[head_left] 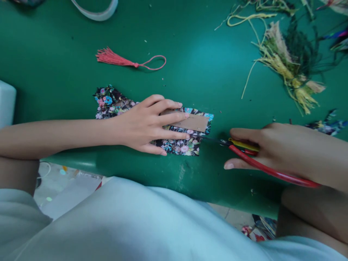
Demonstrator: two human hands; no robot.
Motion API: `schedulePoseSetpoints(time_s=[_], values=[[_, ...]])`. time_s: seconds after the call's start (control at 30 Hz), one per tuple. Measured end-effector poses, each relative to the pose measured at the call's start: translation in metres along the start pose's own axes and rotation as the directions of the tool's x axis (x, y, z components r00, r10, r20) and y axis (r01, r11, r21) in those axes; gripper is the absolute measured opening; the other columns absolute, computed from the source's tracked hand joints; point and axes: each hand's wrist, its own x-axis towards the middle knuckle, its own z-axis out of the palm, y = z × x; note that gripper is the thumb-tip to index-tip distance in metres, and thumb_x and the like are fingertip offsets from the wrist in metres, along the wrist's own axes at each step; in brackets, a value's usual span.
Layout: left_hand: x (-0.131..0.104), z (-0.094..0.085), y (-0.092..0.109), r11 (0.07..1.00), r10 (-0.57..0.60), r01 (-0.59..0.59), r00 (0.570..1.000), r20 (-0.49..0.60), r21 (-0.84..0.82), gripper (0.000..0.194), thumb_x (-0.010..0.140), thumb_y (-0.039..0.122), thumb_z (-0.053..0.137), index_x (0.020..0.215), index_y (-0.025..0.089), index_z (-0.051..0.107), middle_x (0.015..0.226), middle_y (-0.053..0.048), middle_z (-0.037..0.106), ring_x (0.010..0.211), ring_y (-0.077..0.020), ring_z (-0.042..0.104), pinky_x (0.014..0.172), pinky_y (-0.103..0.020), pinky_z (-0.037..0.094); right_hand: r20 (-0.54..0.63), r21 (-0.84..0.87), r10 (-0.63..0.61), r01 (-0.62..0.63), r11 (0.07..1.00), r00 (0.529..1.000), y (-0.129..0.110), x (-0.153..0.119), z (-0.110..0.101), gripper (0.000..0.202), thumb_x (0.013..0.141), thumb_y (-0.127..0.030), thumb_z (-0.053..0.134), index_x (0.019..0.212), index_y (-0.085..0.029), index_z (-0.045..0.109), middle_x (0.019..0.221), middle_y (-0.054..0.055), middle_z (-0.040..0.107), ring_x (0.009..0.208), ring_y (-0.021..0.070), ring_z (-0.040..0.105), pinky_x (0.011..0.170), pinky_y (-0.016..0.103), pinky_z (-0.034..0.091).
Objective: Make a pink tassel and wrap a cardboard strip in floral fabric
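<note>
My left hand lies flat with fingers spread over a piece of dark floral fabric on the green table. Its fingertips also press on a brown cardboard rectangle that rests on the fabric. In my right hand is a pair of scissors with red handles and a yellow part near the pivot. The dark blades reach left into the fabric's right edge, just below the cardboard. How far apart the blades are, I cannot tell. Part of the fabric is hidden under my left hand.
A pink tassel with a loop lies beyond my left hand. Tangled yellow and green raffia-like strands spread at the upper right. More floral scraps lie behind my right hand. A roll of tape sits at the far edge of view.
</note>
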Motion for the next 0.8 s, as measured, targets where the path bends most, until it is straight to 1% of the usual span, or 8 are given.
schedulePoseSetpoints(time_s=[0.2,0.37,0.5,0.57,0.6,0.67,0.73,0.8], values=[[0.001,0.000,0.000,1.000,-0.013,0.015,0.997,0.075,-0.025,0.058,0.097,0.060,0.039,0.150,0.038,0.036,0.164,-0.003,0.031,0.147,-0.0344,0.032,0.117,-0.050,0.027,-0.029,-0.008,-0.017,0.017,1.000,0.999,-0.002,0.000,0.001,0.068,0.082,-0.088,0.023,0.091,-0.031,0.058,0.058,0.000,0.061,0.049,0.0212,0.055,0.048,0.030,0.032],[0.000,0.001,-0.001,1.000,-0.001,0.002,0.999,0.037,-0.028,0.055,0.099,0.061,0.032,0.149,0.038,0.038,0.163,-0.005,0.033,0.147,-0.0338,0.034,0.115,-0.051,0.029,-0.048,-0.046,0.006,-0.008,0.999,0.999,-0.001,-0.001,0.005,0.073,0.075,-0.095,0.024,0.092,-0.032,0.057,0.057,-0.001,0.060,0.048,0.0222,0.055,0.047,0.030,0.030],[0.000,0.001,-0.001,1.000,-0.001,0.002,0.998,0.055,-0.022,0.056,0.099,0.061,0.032,0.149,0.036,0.038,0.163,-0.004,0.032,0.147,-0.0342,0.033,0.116,-0.051,0.028,-0.119,-0.118,0.000,-0.014,0.993,0.993,-0.002,-0.003,0.015,0.065,0.078,-0.091,0.032,0.095,-0.033,0.055,0.053,-0.001,0.058,0.044,0.0225,0.054,0.043,0.029,0.023],[0.001,0.001,-0.001,1.000,-0.005,0.006,0.999,0.053,-0.011,0.056,0.098,0.061,0.032,0.148,0.037,0.039,0.163,-0.003,0.033,0.147,-0.0337,0.033,0.116,-0.051,0.029,-0.195,-0.187,0.002,-0.039,0.982,0.981,-0.009,-0.007,0.018,0.047,0.085,-0.077,0.043,0.094,-0.032,0.052,0.051,-0.002,0.055,0.041,0.0226,0.052,0.043,0.029,0.016],[0.001,0.001,-0.001,1.000,-0.008,0.008,0.999,0.048,-0.006,0.056,0.098,0.062,0.033,0.148,0.038,0.039,0.163,-0.002,0.033,0.147,-0.0334,0.034,0.116,-0.050,0.030,-0.242,-0.222,0.005,-0.060,0.973,0.970,-0.014,-0.011,0.019,0.035,0.088,-0.066,0.048,0.092,-0.031,0.051,0.049,-0.002,0.053,0.039,0.0225,0.050,0.044,0.029,0.013],[0.001,0.002,-0.001,1.000,-0.017,0.017,0.999,0.046,0.000,0.058,0.095,0.063,0.038,0.149,0.041,0.038,0.163,0.000,0.034,0.146,-0.0335,0.036,0.116,-0.049,0.031,-0.360,-0.269,-0.024,-0.079,0.960,0.933,-0.026,-0.020,0.020,0.006,0.092,-0.033,0.047,0.087,-0.029,0.045,0.048,-0.003,0.050,0.037,0.0212,0.048,0.047,0.029,0.010],[0.001,0.002,-0.001,1.000,-0.020,0.020,0.999,0.043,0.004,0.063,0.091,0.065,0.045,0.149,0.043,0.038,0.162,0.002,0.036,0.145,-0.0344,0.038,0.116,-0.048,0.033,-0.443,-0.303,-0.035,-0.113,0.946,0.896,-0.039,-0.028,0.020,0.013,0.089,-0.017,0.042,0.082,-0.028,0.039,0.048,-0.003,0.048,0.035,0.0206,0.046,0.050,0.030,0.007],[0.000,0.002,-0.001,1.000,-0.010,0.010,1.000,0.018,0.024,0.062,0.091,0.065,0.045,0.149,0.042,0.039,0.160,0.002,0.039,0.143,-0.0343,0.041,0.114,-0.048,0.034,-0.476,-0.337,-0.031,-0.149,0.930,0.879,-0.048,-0.035,0.019,0.016,0.087,-0.012,0.041,0.082,-0.027,0.038,0.049,-0.003,0.048,0.035,0.0208,0.046,0.050,0.030,0.007]])
